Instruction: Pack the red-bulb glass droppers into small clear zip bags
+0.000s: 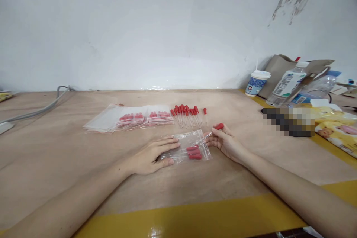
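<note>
A clear zip bag (181,142) lies flat on the brown-covered table, with several red-bulbed droppers (194,152) inside. My left hand (153,154) rests with fingers stretched over the bag's left end. In my right hand (223,140) a dropper (219,126) is pinched near its red bulb, its clear tube pointing left into or over the bag's right end; which of the two I cannot tell. Just beyond the bag lies a cluster of loose droppers (184,111), bulbs away from me. One single dropper (205,111) lies slightly apart to their right.
Left of the loose droppers are stacks of filled bags (131,119). At the right stand a paper cup (257,83) with a straw, a plastic bottle (288,85) and a yellow package (337,132). A grey cable (41,111) runs along the left. Behind the table rises a white wall.
</note>
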Demonstrator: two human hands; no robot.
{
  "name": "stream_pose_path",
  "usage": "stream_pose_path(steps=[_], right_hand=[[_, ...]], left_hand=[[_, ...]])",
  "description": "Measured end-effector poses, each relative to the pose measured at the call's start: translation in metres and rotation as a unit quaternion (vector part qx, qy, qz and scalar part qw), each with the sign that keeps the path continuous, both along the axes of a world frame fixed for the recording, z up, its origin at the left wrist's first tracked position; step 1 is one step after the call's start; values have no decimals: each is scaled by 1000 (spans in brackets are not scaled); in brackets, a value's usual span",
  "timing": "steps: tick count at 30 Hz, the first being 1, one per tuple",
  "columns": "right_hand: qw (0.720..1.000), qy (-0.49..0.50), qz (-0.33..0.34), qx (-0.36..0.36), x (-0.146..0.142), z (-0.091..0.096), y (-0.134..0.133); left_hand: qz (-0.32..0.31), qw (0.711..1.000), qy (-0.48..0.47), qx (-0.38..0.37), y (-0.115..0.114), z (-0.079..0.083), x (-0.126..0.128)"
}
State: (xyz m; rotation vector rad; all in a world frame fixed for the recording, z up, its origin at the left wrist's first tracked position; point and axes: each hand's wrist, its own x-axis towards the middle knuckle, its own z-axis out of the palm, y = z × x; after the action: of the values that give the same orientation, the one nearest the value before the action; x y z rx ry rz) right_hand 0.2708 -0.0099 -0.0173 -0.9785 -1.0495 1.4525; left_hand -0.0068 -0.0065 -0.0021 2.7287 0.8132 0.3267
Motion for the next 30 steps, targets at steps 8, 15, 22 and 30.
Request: stream_pose_path(steps=[8, 15, 22, 30], right_hand=[[999, 9, 7, -32, 3, 0, 3], [989, -138, -44, -13, 2, -5, 4], [971, -236, -9, -35, 0, 0, 5], [972, -233, -5, -20, 4, 4, 3]], left_hand=[[1, 1000, -8, -1, -1, -1, -1], [-2, 1000, -16, -5, -1, 1, 0], [-2, 1000, -8, 0, -1, 1, 0], [4, 1000, 6, 4, -2, 2, 0]])
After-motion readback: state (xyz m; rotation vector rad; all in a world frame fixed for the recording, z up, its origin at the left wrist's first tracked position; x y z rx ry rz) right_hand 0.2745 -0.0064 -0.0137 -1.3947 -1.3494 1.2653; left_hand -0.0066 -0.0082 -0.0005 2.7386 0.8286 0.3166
